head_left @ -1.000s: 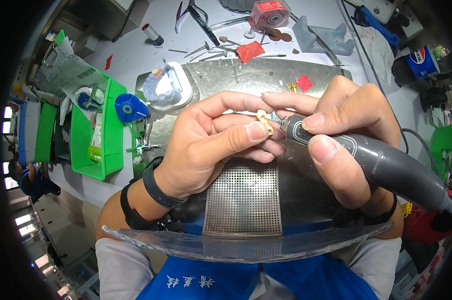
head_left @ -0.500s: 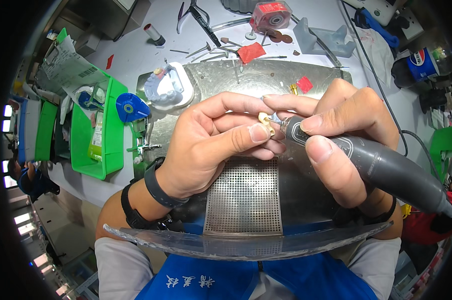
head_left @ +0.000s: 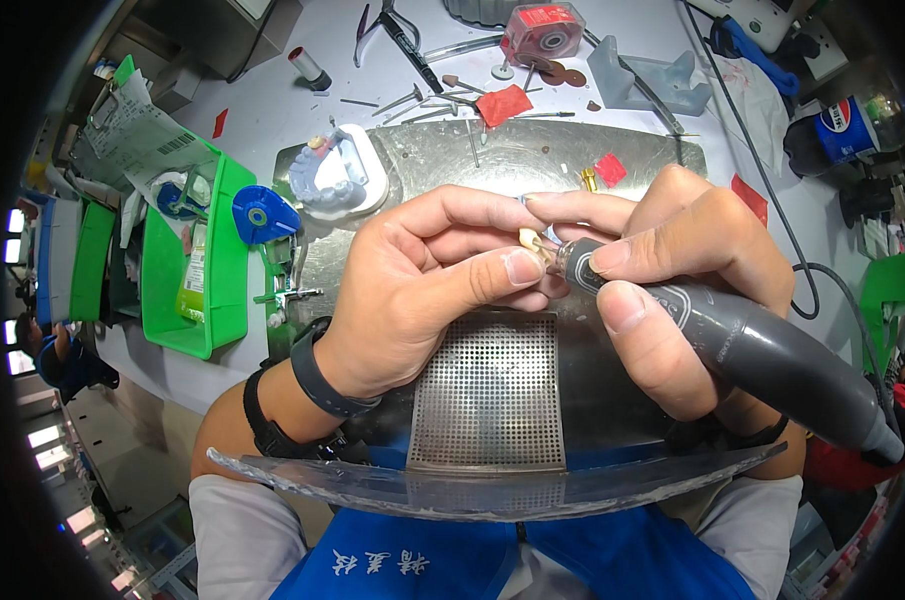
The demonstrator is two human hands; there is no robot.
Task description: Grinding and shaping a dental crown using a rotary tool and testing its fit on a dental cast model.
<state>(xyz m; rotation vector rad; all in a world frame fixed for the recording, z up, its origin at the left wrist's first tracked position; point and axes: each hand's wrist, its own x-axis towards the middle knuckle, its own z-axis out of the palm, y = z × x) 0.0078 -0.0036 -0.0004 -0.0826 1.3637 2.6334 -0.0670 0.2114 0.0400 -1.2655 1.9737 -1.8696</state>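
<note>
Dental restoration (head_left: 529, 240) pinched in the left hand (head_left: 422, 265), rotary handpiece (head_left: 772, 345) in the right hand (head_left: 687, 265)

From my distant seat I look down on two bare hands, which are close together above the bench. The dental restoration is small and cream-coloured, and it sits at the left fingertips, between the thumb and the fingers behind; this grip is closed, and the thumb hides a part of the piece. The right hand is closed on the dark grey rotary handpiece near its front end. One right finger stretches across to the left index finger, and the two tips meet or nearly meet. The thin metal tip of the tool points at the restoration; I cannot tell if it touches.

Below the hands I see a perforated metal plate (head_left: 485, 400), and nearer to the person a clear shield (head_left: 492, 490). Beyond the left hand, a grey-blue dental model (head_left: 332, 185) with white base rests on a metal sheet (head_left: 432, 150). Farther away, rotary bits (head_left: 415, 93) lie around a red paper square (head_left: 502, 104). At the left stands a green bin (head_left: 222, 290), with a blue dispenser (head_left: 257, 200) beside its edge. At the far right, a dark bottle (head_left: 807, 150) lies on its side.
</note>
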